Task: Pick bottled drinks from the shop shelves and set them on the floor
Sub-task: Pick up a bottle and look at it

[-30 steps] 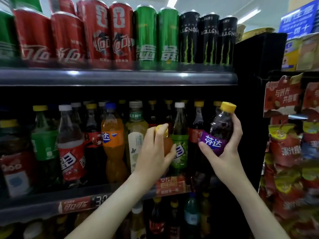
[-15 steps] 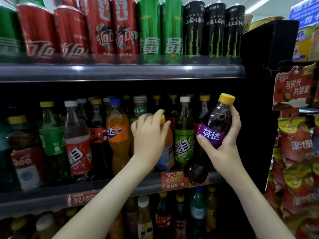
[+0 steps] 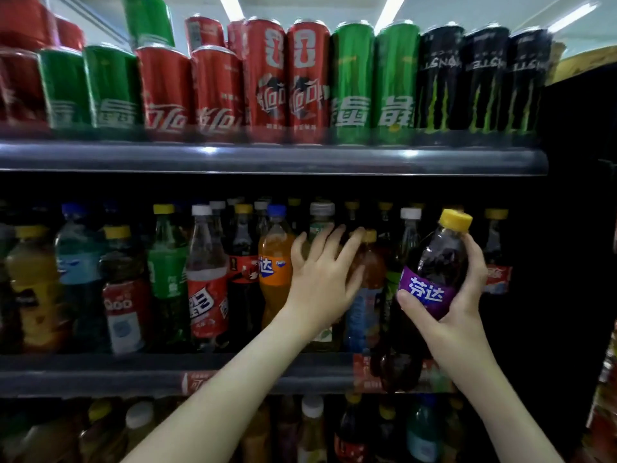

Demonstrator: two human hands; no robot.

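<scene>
My right hand (image 3: 467, 305) grips a small dark grape soda bottle (image 3: 437, 262) with a purple label and yellow cap. The bottle is tilted and held in front of the right end of the middle shelf (image 3: 100, 372). My left hand (image 3: 320, 279) reaches into the bottle row with fingers stretched out. Its fingertips lie against an amber drink bottle (image 3: 372, 262) with a yellow cap and blue label, while the thumb stands apart to the left. An orange soda bottle (image 3: 275, 272) with a blue cap stands just left of that hand.
Several bottles fill the middle shelf, and red, green and black cans (image 3: 300, 81) line the top shelf (image 3: 267, 158). More bottles (image 3: 310, 426) stand on the shelf below. A black side panel (image 3: 577, 228) closes the unit on the right.
The view has shifted, so the shelves sit lower and more to the right in frame. My left hand's fingers have loosened from round the amber bottle and stretched out. My right hand still holds the grape bottle.
</scene>
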